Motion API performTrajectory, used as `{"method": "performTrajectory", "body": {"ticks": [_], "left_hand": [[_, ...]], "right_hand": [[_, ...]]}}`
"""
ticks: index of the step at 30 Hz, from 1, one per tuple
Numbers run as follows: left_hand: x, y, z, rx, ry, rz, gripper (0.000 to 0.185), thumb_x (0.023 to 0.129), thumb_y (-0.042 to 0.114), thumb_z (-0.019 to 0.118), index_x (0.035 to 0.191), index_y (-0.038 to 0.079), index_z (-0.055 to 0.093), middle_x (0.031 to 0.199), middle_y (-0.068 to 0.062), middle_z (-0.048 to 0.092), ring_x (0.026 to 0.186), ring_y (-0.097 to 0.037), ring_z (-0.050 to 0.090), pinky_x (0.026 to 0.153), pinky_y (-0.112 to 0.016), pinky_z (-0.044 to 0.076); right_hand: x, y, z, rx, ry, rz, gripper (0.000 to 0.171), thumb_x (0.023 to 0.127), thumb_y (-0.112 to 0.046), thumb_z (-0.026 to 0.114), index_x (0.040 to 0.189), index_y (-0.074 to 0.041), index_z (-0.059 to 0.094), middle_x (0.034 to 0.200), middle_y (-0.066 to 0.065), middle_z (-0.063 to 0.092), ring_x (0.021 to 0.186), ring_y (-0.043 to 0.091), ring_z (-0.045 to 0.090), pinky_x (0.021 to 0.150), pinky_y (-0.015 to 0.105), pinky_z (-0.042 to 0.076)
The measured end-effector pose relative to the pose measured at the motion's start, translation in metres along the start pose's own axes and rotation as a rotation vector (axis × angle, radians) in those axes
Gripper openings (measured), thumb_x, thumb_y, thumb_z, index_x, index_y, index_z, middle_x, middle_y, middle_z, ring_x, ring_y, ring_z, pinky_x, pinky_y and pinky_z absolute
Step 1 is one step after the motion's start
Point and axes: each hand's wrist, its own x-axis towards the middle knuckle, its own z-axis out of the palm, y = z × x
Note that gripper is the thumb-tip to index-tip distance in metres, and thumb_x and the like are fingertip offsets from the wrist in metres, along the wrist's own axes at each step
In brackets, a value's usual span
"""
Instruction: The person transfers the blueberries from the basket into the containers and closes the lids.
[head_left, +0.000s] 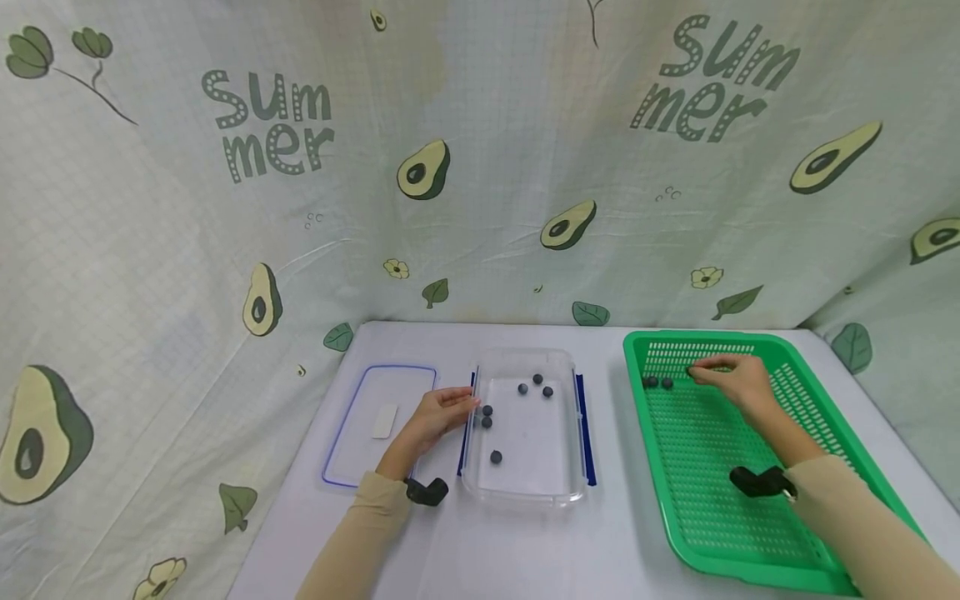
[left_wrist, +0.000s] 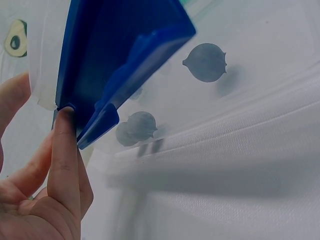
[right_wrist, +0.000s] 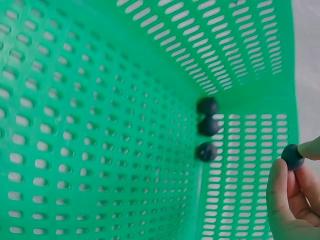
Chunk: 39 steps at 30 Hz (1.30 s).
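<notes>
White cloth covers the bench (head_left: 525, 550), which is walled at the back and both sides by an avocado-print curtain (head_left: 480, 167); open surface lies along the near edge and in the strip between the two containers. The green perforated basket (head_left: 720, 500) fills the right side, its near corner reaching close to the bench's front edge and most of its floor bare. The clear plastic container (head_left: 525, 433) sits at the centre with blue latches on its two long sides, and its blue-rimmed lid (head_left: 375, 425) lies flat just to the left.

The left hand (head_left: 438, 417) rests against the container's left wall, with straight fingers (left_wrist: 65, 145) touching the blue latch (left_wrist: 110, 75); it holds nothing. The right hand (head_left: 738, 379) is inside the basket near the far wall, thumb and fingers (right_wrist: 285, 185) pinching one blueberry (right_wrist: 292, 156).

The berries are small, round and dull dark blue, some showing a tiny crown. Six blueberries in the container (head_left: 517, 400) lie scattered, mostly at its far and left parts. The wrist view shows three blueberries in the basket (right_wrist: 208, 129) in a touching row against the far wall.
</notes>
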Motion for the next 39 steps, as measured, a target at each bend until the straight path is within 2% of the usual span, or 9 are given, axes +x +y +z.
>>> {"method": "performTrajectory", "body": {"ticks": [6, 12, 14, 16, 19, 22, 30, 34, 39], "left_hand": [[0.001, 0.002, 0.000, 0.004, 0.000, 0.002, 0.048, 0.091, 0.011, 0.075, 0.133, -0.007, 0.058, 0.109, -0.009, 0.068, 0.096, -0.014, 0.068, 0.086, -0.027, 0.058], [0.001, 0.001, 0.000, -0.001, 0.001, -0.002, 0.049, 0.090, 0.009, 0.075, 0.133, -0.008, 0.057, 0.107, -0.007, 0.070, 0.094, -0.012, 0.068, 0.085, -0.026, 0.058], [0.001, 0.001, 0.000, -0.006, 0.002, -0.006, 0.049, 0.090, 0.008, 0.075, 0.133, -0.008, 0.057, 0.106, -0.007, 0.070, 0.093, -0.012, 0.069, 0.084, -0.026, 0.058], [0.000, 0.001, 0.000, -0.007, 0.001, -0.005, 0.049, 0.090, 0.009, 0.075, 0.133, -0.008, 0.057, 0.105, -0.007, 0.070, 0.093, -0.012, 0.069, 0.084, -0.025, 0.058], [0.000, 0.002, 0.001, -0.013, -0.003, -0.005, 0.049, 0.090, 0.009, 0.075, 0.133, -0.007, 0.058, 0.105, -0.006, 0.070, 0.093, -0.011, 0.068, 0.084, -0.025, 0.058], [0.000, 0.002, 0.000, -0.015, -0.010, 0.003, 0.049, 0.091, 0.009, 0.074, 0.133, -0.008, 0.057, 0.105, -0.006, 0.070, 0.093, -0.011, 0.068, 0.085, -0.025, 0.058], [-0.002, 0.003, 0.000, -0.025, -0.008, -0.001, 0.047, 0.091, 0.007, 0.073, 0.133, -0.009, 0.057, 0.105, -0.007, 0.070, 0.094, -0.012, 0.069, 0.086, -0.026, 0.058], [-0.003, 0.002, 0.000, -0.026, -0.011, 0.004, 0.048, 0.091, 0.006, 0.073, 0.133, -0.010, 0.056, 0.105, -0.007, 0.070, 0.094, -0.013, 0.069, 0.086, -0.026, 0.058], [-0.002, 0.000, -0.001, -0.030, -0.012, 0.003, 0.048, 0.091, 0.007, 0.074, 0.133, -0.010, 0.056, 0.104, -0.006, 0.070, 0.093, -0.012, 0.069, 0.085, -0.025, 0.058]], "right_hand": [[-0.004, -0.012, -0.001, 0.001, -0.029, -0.035, 0.041, 0.093, -0.030, 0.074, 0.111, 0.007, 0.071, 0.101, 0.007, 0.072, 0.075, 0.002, 0.066, 0.070, 0.016, 0.050], [-0.010, -0.027, -0.001, 0.035, -0.068, -0.063, 0.044, 0.091, -0.032, 0.076, 0.112, 0.006, 0.071, 0.095, -0.006, 0.072, 0.079, -0.003, 0.063, 0.073, 0.018, 0.049], [-0.012, -0.032, 0.000, 0.041, -0.077, -0.069, 0.046, 0.091, -0.033, 0.076, 0.113, 0.006, 0.071, 0.097, -0.007, 0.071, 0.081, -0.008, 0.059, 0.080, 0.027, 0.052], [-0.014, -0.036, 0.001, 0.047, -0.083, -0.071, 0.047, 0.090, -0.034, 0.076, 0.114, 0.006, 0.070, 0.101, -0.005, 0.070, 0.082, -0.010, 0.056, 0.087, 0.041, 0.053], [-0.017, -0.043, 0.003, 0.065, -0.095, -0.076, 0.048, 0.091, -0.034, 0.076, 0.115, 0.006, 0.069, 0.107, 0.000, 0.069, 0.085, -0.011, 0.053, 0.094, 0.061, 0.048], [-0.019, -0.051, 0.005, 0.080, -0.102, -0.092, 0.048, 0.091, -0.033, 0.075, 0.115, 0.007, 0.069, 0.108, 0.002, 0.069, 0.086, -0.010, 0.053, 0.096, 0.065, 0.045], [-0.027, -0.074, 0.011, 0.140, -0.149, -0.104, 0.046, 0.091, -0.030, 0.077, 0.116, 0.008, 0.068, 0.104, -0.003, 0.071, 0.086, -0.010, 0.058, 0.099, 0.063, 0.044], [-0.030, -0.083, 0.016, 0.154, -0.170, -0.098, 0.045, 0.091, -0.029, 0.076, 0.116, 0.007, 0.068, 0.102, -0.004, 0.073, 0.087, -0.005, 0.062, 0.098, 0.052, 0.048], [-0.032, -0.092, 0.025, 0.161, -0.196, -0.105, 0.041, 0.091, -0.027, 0.076, 0.115, 0.006, 0.069, 0.099, 0.000, 0.074, 0.086, 0.004, 0.067, 0.077, 0.033, 0.052]]}}
